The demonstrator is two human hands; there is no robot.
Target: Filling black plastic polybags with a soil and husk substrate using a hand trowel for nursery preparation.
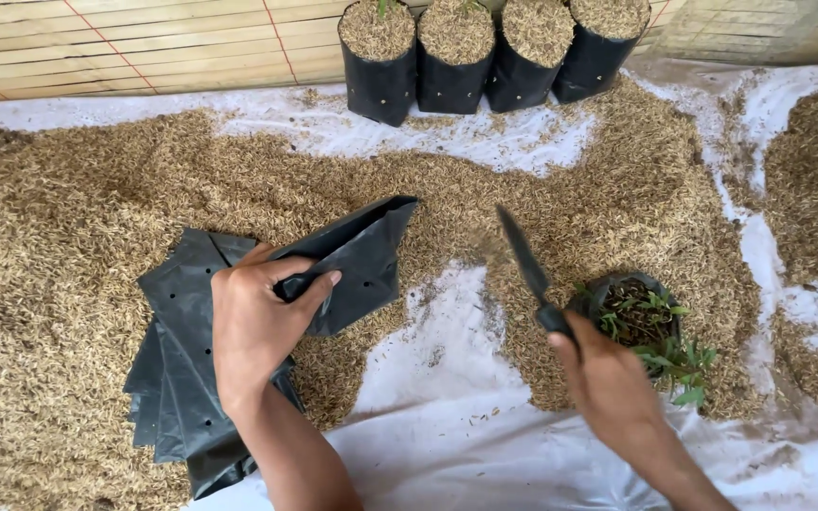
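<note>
Left hand [259, 326]: fingers and thumb pinched on the mouth of one black plastic nursery bag [357, 257], lifting it off a flat stack of like bags [177, 378]; the raised bag lies slack, pointing toward the middle of the floor, its punched holes showing.

Right hand [608, 383]: closed around the handle of a dark narrow blade-like tool [523, 257], tip raised and angled up to the left, slightly blurred.

Seedling pot [638, 317]: black, holding small green shoots, standing just beside the right hand among the husk.

Husk heap [68, 255]: tan, spread wide across a white ground sheet [447, 426] on the floor.

Filled bags [456, 57]: four in a row at the far edge, topped with husk, against a bamboo mat [125, 43].

Step in hand, as judged: taking and opening an empty bag for filling. The next move seems to call for spreading the mouth wide while husk is brought in; the slack plastic will likely collapse unless held apart.
</note>
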